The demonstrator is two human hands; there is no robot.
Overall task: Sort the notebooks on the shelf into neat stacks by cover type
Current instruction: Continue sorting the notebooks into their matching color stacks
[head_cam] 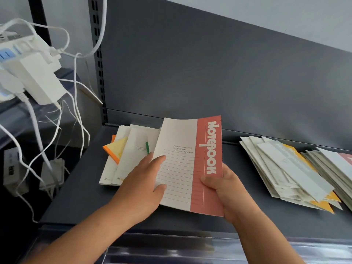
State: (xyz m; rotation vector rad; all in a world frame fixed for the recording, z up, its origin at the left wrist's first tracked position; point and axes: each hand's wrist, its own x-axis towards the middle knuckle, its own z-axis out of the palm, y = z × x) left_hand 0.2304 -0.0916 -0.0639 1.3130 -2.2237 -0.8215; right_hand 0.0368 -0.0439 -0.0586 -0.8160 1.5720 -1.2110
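Red-banded notebook (190,164) tilted over grey shelf (171,218), between left pile (131,149) and right pile (285,172) | right hand (222,185) grip clamped on red edge | left hand (144,176) flat on cover, fingers straight

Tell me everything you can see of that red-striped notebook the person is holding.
The notebook is a thin, closed, paper-covered booklet. Its cream front carries ruled lines and small print, and a salmon-red band down the right side reads NOTEBOOK in white. It is held tilted over the dark shelf, hiding part of a notebook pile behind it. The right hand grips its lower right edge, thumb on the cover. The left hand rests straight fingers on its left edge.
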